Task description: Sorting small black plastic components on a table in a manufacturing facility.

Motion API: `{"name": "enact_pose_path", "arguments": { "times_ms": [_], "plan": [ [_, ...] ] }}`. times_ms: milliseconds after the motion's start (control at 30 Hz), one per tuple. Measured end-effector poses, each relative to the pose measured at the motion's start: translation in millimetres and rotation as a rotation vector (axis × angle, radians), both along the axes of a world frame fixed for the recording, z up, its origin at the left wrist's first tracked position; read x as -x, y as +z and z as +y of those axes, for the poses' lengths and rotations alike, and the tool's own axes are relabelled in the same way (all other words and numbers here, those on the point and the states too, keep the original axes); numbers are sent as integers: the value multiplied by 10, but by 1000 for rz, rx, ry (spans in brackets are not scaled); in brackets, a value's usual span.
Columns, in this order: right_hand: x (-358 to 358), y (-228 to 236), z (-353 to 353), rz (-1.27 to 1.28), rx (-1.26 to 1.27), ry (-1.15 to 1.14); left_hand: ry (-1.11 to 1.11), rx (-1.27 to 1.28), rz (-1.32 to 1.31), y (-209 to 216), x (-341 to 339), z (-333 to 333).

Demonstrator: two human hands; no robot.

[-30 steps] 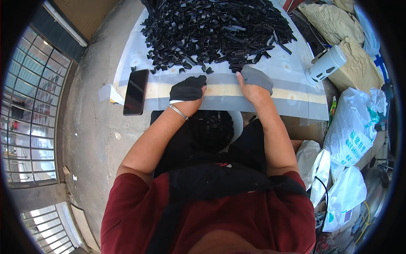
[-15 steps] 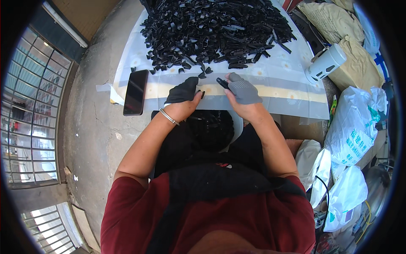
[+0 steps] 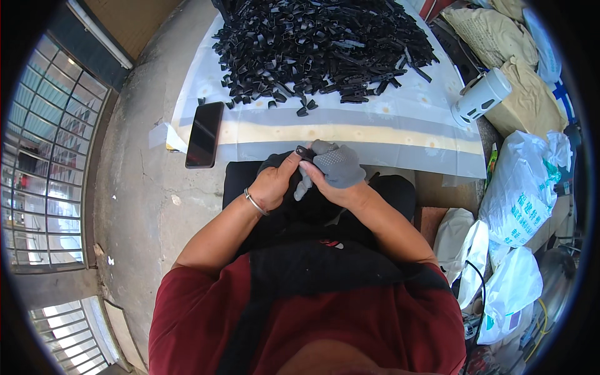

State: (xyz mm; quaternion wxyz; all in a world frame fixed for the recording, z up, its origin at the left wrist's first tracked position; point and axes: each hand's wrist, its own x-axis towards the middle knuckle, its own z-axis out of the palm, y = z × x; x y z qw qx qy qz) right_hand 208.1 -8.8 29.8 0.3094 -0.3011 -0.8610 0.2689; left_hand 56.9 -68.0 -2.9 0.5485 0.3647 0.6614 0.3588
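My hands meet at the table's near edge, just above my lap. The left hand (image 3: 274, 181), in a black glove with the thumb bare, is closed on a small black plastic piece (image 3: 304, 152). From the other side my right hand (image 3: 339, 170), in a grey dotted glove, pinches the same piece; its thumb presses beside the left thumb. The fingers hide most of the piece, so its full shape cannot be made out. Farther up the table lies a large heap of black plastic pieces (image 3: 325, 53), some curved and short, others long and narrow.
A patterned cloth (image 3: 406, 134) covers the table. A dark phone (image 3: 204, 135) lies at its left edge and a white tumbler (image 3: 481, 97) stands at the right. Stuffed plastic bags (image 3: 522, 194) and sacks (image 3: 525, 94) crowd the right side. Barred windows (image 3: 53, 162) are at the left.
Both hands have come together and drawn back toward my body from above the cloth. The black pieces they held apart are now brought together. The container between my knees is now mostly hidden.
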Motion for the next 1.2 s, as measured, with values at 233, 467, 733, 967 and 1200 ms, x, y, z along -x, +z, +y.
{"name": "enact_pose_path", "arguments": {
  "times_ms": [233, 467, 733, 967, 1200],
  "plan": [
    [-211, 70, 74, -5, -128, 72, -107, -350, -164, 168, 165, 32],
    [-216, 119, 60, -95, -321, 100, -250, -379, 160, 240, 184, 59],
    [-102, -106, -68, -172, -337, 70, -200, -617, 692, 314, -60, -7],
    [-209, 128, 506, -350, -31, -183, -210, -583, 1116, 306, 235, 344],
    [59, 139, 1047, -657, -55, -404, -175, -516, 1223, 79, 182, 1038]
  ]
}}
